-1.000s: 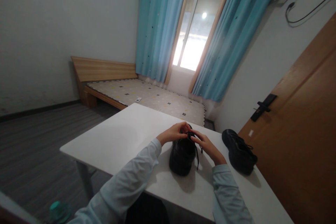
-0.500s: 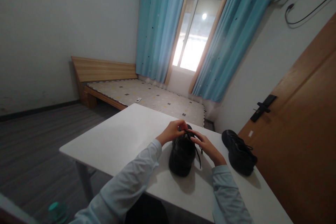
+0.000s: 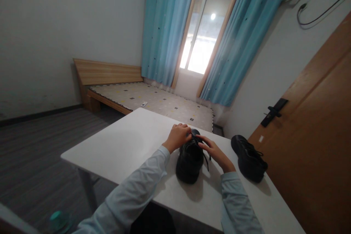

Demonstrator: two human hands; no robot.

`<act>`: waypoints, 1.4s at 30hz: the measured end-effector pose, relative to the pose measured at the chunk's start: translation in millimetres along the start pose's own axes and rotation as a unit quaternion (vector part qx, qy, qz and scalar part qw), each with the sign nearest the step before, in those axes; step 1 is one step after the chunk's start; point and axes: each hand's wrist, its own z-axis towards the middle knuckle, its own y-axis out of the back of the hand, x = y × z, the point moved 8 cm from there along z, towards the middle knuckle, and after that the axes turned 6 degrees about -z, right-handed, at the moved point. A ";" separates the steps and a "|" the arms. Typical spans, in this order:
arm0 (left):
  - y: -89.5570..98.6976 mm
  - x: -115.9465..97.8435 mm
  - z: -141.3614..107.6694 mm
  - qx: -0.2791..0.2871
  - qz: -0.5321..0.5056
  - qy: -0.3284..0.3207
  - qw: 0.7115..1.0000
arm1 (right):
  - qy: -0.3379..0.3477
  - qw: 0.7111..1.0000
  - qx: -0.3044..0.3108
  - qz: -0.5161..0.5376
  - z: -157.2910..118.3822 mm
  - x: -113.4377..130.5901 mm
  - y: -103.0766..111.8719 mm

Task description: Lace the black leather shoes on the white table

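A black lace-up shoe (image 3: 189,164) stands upright on the white table (image 3: 117,142), its heel toward me and its toe pointing away. My left hand (image 3: 178,137) is on the left side of the lacing with its fingers curled closed at the shoelace. From the right, my right hand (image 3: 211,149) reaches to the laces, its fingers bent and pressed at the top of the tongue. A loose lace end (image 3: 206,162) hangs down the shoe's right side. The fingertips of both hands partly cover the lacing, so the exact grip is small and hard to see.
A second black shoe (image 3: 249,159) sits near the table's right edge, by the wooden door (image 3: 309,146). Beyond the table is a bed (image 3: 161,98) with a small white object (image 3: 144,104) on it. A green-capped object (image 3: 56,219) is low at the left.
My left hand has lowered slightly at the lacing and turned so that its back shows more. My right hand has stayed almost in place. The shoe has barely moved.
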 end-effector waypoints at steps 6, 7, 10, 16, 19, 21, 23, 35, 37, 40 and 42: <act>-13.0 20.3 3.9 0.042 -0.208 0.109 0.971 | 0.000 1.000 0.006 -0.002 -2.0 -0.1 0.5; -14.7 21.6 4.3 0.048 -0.242 0.118 0.962 | 0.001 1.000 0.007 -0.004 -2.5 0.4 0.5; -20.5 18.0 4.7 0.078 -0.362 0.116 0.922 | 0.002 1.000 0.010 -0.007 -3.2 0.5 0.5; -32.7 9.1 -0.9 0.119 -0.585 0.144 0.790 | 0.003 1.000 0.009 -0.001 -1.1 -7.6 0.7; -35.5 10.1 -3.9 0.120 -0.620 0.177 0.755 | 0.006 1.000 0.012 0.000 -0.7 -9.4 0.4; -33.4 12.8 -3.7 0.108 -0.606 0.182 0.767 | 0.005 1.000 0.012 -0.001 -1.0 -8.8 0.5; -30.0 15.9 -2.0 0.095 -0.576 0.173 0.793 | 0.004 1.000 0.011 -0.001 -1.7 -7.0 0.8; 2.8 26.4 7.5 -0.023 -0.243 0.071 0.967 | 0.006 1.000 0.007 0.001 -1.0 -3.1 1.3; 6.4 23.3 7.0 -0.035 -0.225 0.060 0.972 | 0.006 1.000 0.006 0.000 -0.8 -2.7 1.3; 9.2 20.0 6.7 -0.041 -0.214 0.048 0.975 | 0.006 1.000 0.008 -0.001 -0.8 -1.8 1.0; 11.0 18.4 6.5 -0.045 -0.214 0.043 0.975 | 0.006 1.000 0.009 -0.001 -0.9 -1.2 0.9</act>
